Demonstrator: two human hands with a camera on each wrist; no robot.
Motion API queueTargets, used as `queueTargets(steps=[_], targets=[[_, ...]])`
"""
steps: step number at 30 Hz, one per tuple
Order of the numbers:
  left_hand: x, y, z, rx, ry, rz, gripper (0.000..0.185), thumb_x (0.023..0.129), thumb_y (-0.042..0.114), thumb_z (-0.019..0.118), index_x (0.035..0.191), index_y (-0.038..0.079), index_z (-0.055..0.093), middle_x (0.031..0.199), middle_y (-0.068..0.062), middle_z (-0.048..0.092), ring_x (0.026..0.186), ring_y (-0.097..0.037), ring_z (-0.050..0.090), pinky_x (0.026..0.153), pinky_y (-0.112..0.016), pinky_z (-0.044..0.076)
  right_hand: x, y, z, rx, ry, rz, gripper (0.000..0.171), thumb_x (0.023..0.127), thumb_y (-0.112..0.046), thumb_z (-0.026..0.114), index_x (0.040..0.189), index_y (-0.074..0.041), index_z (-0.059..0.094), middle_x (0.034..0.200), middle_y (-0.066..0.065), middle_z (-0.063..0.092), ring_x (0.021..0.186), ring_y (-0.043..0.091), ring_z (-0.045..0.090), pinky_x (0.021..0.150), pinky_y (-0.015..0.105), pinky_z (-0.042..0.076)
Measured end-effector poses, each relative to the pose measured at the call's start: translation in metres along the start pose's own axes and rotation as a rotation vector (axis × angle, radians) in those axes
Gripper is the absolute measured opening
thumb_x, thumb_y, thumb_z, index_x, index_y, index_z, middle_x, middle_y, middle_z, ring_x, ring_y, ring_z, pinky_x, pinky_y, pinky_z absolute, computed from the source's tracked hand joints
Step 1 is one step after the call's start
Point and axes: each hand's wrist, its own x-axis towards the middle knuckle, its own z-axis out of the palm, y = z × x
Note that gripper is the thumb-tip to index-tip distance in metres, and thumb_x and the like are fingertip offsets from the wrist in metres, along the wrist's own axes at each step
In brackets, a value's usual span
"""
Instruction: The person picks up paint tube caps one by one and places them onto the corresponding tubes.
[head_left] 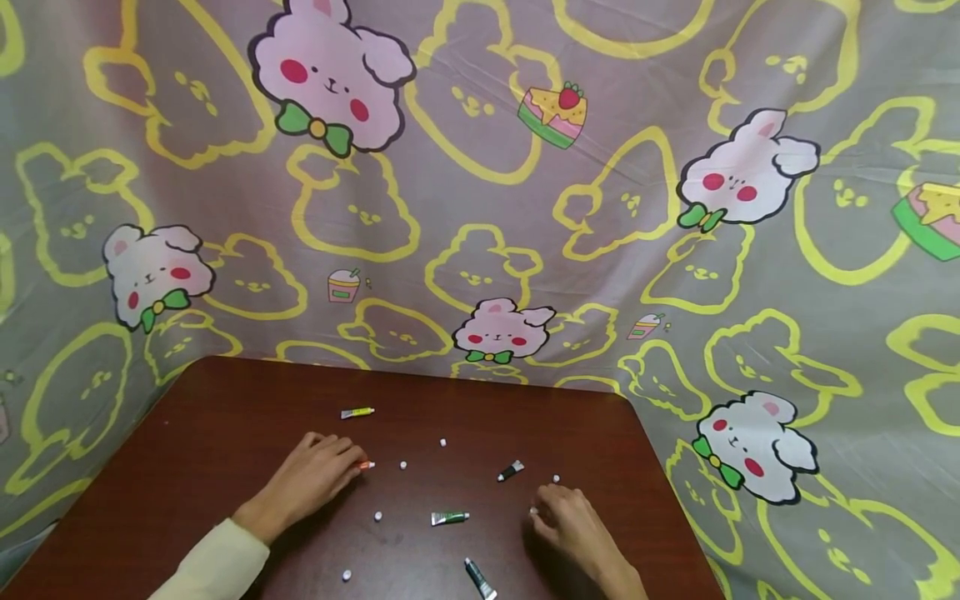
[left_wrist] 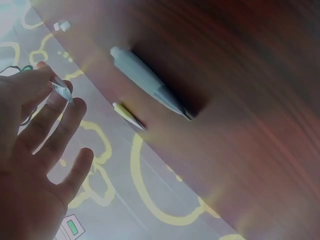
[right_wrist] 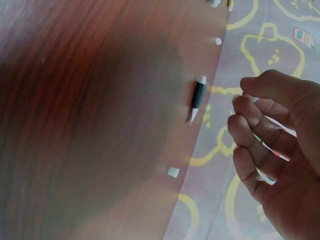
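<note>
polished dark reddish-brown wooden worktop, rounded at its corners, stands against a crinkled grey cloth backdrop printed with pink bunnies and yellow outlines. left hand lies low on the wood, a cream sleeve on its arm, its fingers a little spread; a small crimped-end paint tube with an orange tip sits at the fingertips, pinched between thumb and forefinger in the wrist view. right hand rests near the worktop's right side, fingers curled inward and close together; whether they grip anything i cannot tell.

scattered between the hands: a small green metal tube, a black tube beyond it, a dark teal tube nearer the front edge, and a yellow-green tube farther back. tiny white round caps lie loose about the wood, well apart from one another.
</note>
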Motion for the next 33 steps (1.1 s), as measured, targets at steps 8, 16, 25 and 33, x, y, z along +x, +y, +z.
queueTargets(steps=[8,16,25,33], targets=[[0.003,0.007,-0.002,-0.006,0.036,0.027,0.019,0.09,0.028,0.087,0.103,0.024,0.074,0.094,0.008,0.072,0.088,-0.015,0.071,0.082,-0.041,0.05,0.006,-0.008,0.004,0.025,0.043,-0.011,0.027,0.075,-0.012,0.092,0.088,-0.022,0.07,0.078,-0.014,0.063,0.073,-0.001,0.055,0.066,0.025,0.042],[0.005,0.012,-0.001,-0.016,0.083,0.054,0.022,0.087,0.026,0.088,0.102,0.025,0.074,0.094,0.009,0.071,0.087,-0.014,0.07,0.082,-0.041,0.049,0.009,-0.013,0.006,-0.008,0.063,-0.065,0.021,0.08,-0.016,0.091,0.093,-0.018,0.075,0.084,-0.011,0.072,0.076,0.007,0.065,0.07,0.029,0.048],[0.005,0.02,-0.003,-0.021,0.08,0.051,0.018,0.09,0.028,0.086,0.102,0.025,0.073,0.093,0.009,0.07,0.087,-0.013,0.069,0.083,-0.041,0.049,0.015,-0.021,0.009,0.021,0.14,-0.063,0.032,0.073,-0.012,0.095,0.094,-0.018,0.072,0.081,-0.013,0.072,0.073,0.002,0.063,0.071,0.027,0.045],[0.007,0.027,-0.005,-0.036,0.077,0.045,0.018,0.09,0.028,0.087,0.101,0.024,0.073,0.092,0.01,0.07,0.087,-0.013,0.069,0.084,-0.042,0.05,0.02,-0.028,0.011,0.055,0.157,-0.054,0.036,0.071,-0.011,0.097,0.092,-0.02,0.069,0.079,-0.014,0.07,0.073,0.002,0.061,0.07,0.027,0.045]])
